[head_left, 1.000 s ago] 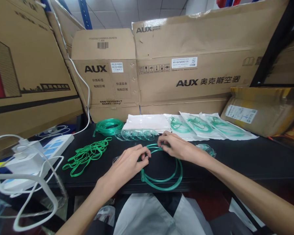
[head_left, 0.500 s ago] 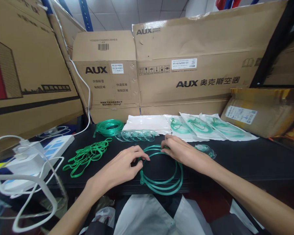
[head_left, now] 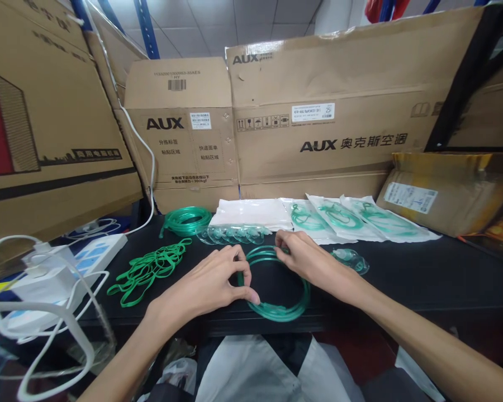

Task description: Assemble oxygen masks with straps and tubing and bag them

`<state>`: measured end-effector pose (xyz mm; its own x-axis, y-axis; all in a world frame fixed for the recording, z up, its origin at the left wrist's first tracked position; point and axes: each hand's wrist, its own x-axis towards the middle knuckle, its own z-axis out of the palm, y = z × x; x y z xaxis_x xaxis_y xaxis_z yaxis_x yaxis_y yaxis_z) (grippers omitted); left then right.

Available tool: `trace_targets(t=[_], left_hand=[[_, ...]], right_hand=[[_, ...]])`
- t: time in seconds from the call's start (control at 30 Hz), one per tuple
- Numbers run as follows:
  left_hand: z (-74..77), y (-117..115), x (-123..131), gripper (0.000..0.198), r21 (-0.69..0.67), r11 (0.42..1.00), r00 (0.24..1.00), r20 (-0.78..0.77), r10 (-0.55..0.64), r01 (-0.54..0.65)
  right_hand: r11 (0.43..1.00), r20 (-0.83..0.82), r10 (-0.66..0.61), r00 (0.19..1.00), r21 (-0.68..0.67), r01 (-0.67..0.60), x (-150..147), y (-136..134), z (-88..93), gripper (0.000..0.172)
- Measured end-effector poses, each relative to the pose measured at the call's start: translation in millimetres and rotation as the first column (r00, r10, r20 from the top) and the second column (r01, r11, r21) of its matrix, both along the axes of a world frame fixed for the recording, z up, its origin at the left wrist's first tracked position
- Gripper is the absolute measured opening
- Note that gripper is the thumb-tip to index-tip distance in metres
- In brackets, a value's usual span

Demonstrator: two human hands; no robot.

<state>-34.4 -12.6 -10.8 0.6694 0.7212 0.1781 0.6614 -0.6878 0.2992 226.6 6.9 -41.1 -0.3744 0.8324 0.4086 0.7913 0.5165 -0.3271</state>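
Green tubing (head_left: 283, 315) coils between the fingers. Left hand (head_left: 218, 273), slightly parted, and right hand (head_left: 304, 255), pinched close, grip it; light, even pressure should align the loops.

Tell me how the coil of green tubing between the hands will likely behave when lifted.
The green tubing looks springy rather than limp, since its loops hold smooth, round curves. With no tie visible around it, it could fan open if released. Being slim, it is probably light.
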Motion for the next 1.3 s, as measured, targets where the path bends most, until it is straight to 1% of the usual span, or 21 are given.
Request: trace_targets(t=[0.1, 0.2, 0.27, 0.33, 0.43, 0.5, 0.53, 0.6, 0.63, 0.67, 0.73, 0.8, 0.83, 0.87, 0.9, 0.97, 1.03, 1.1, 1.17, 1.23, 1.3], left_hand=[[-4.6, -2.6, 4.2, 0.043, 0.053, 0.998, 1.0, -0.004, 0.025, -0.024], [-7.6, -5.4, 10.8, 0.05, 0.082, 0.996, 0.999, -0.011, 0.03, -0.029], [-8.3, -4.6, 15.9, 0.049, 0.087, 0.995, 0.999, 0.01, 0.044, -0.044], [-8.5, -0.3, 21.0, 0.042, 0.118, 0.991, 0.997, 0.05, 0.061, -0.067], [-9.8, 11.9, 27.0, 0.032, 0.206, 0.976, 0.996, 0.072, 0.057, -0.071], [-12.0, 21.1, 29.3, 0.038, 0.233, 0.97, 0.997, 0.044, 0.058, -0.067], [-13.5, 25.2, 29.8, 0.042, 0.231, 0.97, 0.997, 0.024, 0.068, -0.072], [-16.8, 32.2, 29.8, 0.042, 0.21, 0.973, 0.995, -0.014, 0.101, -0.096], [-18.4, 34.9, 29.4, 0.038, 0.203, 0.973, 0.993, -0.028, 0.119, -0.111], [-19.6, 37.2, 28.7, 0.033, 0.2, 0.972, 0.99, -0.037, 0.133, -0.123], [-20.8, 40.9, 27.1, 0.026, 0.205, 0.968, 0.987, -0.042, 0.156, -0.144], [-19.4, 43.4, 26.2, 0.023, 0.213, 0.963, 0.984, -0.039, 0.176, -0.164], [-17.7, 44.0, 26.1, 0.022, 0.218, 0.961, 0.982, -0.043, 0.184, -0.171], [-15.5, 44.1, 26.3, 0.021, 0.228, 0.958, 0.98, -0.054, 0.191, -0.174], [-13.1, 43.7, 26.8, 0.02, 0.246, 0.953, 0.977, -0.071, 0.199, -0.176], [-8.6, 41.9, 27.7, 0.021, 0.29, 0.941, 0.969, -0.118, 0.218, -0.176], [-6.1, 39.3, 27.7, 0.022, 0.321, 0.932, 0.963, -0.15, 0.226, -0.169], [-6.2, 36.7, 26.1, 0.023, 0.325, 0.935, 0.972, -0.139, 0.191, -0.138], [-8.0, 34.5, 23.5, 0.023, 0.311, 0.945, 0.985, -0.097, 0.141, -0.105], [-10.1, 33.1, 21.1, 0.021, 0.283, 0.953, 0.99, -0.054, 0.131, -0.111], [-11.8, 32.9, 19.7, 0.016, 0.244, 0.958, 0.987, -0.022, 0.159, -0.149]], right_hand=[[1.0, -0.016, -0.005, 1.0, -0.018, 0.005, -2.7, -12.1, 0.6, 0.005], [0.999, -0.015, 0.022, 1.0, -0.043, -0.023, -7.1, -19.2, -1.8, 0.006], [0.998, -0.014, 0.039, 0.999, -0.054, -0.04, -8.2, -21.7, 0.3, 0.011], [0.998, -0.026, 0.046, 0.999, -0.05, -0.047, -4.3, -25.7, 8.3, 0.019], [1.0, -0.063, -0.003, 0.998, 0.003, 0.003, 17.7, -37.2, 26.8, 0.03], [0.993, -0.083, -0.091, 0.992, 0.066, 0.097, 43.7, -46.6, 34.6, 0.035], [0.984, -0.085, -0.145, 0.986, 0.089, 0.153, 58.8, -51.3, 34.8, 0.037], [0.964, -0.057, -0.248, 0.967, 0.082, 0.252, 89.4, -59.6, 26.9, 0.044], [0.957, -0.039, -0.281, 0.959, 0.055, 0.283, 103.0, -63.2, 19.6, 0.05], [0.957, -0.026, -0.288, 0.957, 0.02, 0.289, 114.7, -66.2, 11.0, 0.057], [0.955, -0.012, -0.288, 0.958, -0.084, 0.286, 130.3, -70.1, -4.8, 0.064], [0.944, -0.019, -0.313, 0.95, -0.118, 0.309, 135.5, -70.5, -11.1, 0.061], [0.94, -0.027, -0.33, 0.944, -0.104, 0.326, 134.6, -69.6, -8.7, 0.06], [0.936, -0.037, -0.348, 0.937, -0.073, 0.345, 131.9, -68.2, -2.3, 0.059], [0.931, -0.051, -0.365, 0.93, -0.034, 0.364, 127.6, -66.7, 7.6, 0.059], [0.917, -0.09, -0.389, 0.917, 0.05, 0.395, 115.1, -63.9, 33.6, 0.057], [0.912, -0.118, -0.383, 0.916, 0.111, 0.395, 98.9, -61.8, 58.8, 0.055], [0.918, -0.128, -0.351, 0.927, 0.149, 0.368, 80.2, -59.6, 73.5, 0.053], [0.941, -0.126, -0.3, 0.946, 0.126, 0.315, 60.4, -56.7, 73.6, 0.05], [0.968, -0.145, -0.24, 0.96, 0.04, 0.248, 41.2, -53.0, 62.1, 0.048], [0.979, -0.188, -0.203, 0.961, -0.059, 0.195, 24.9, -48.4, 46.4, 0.048]])
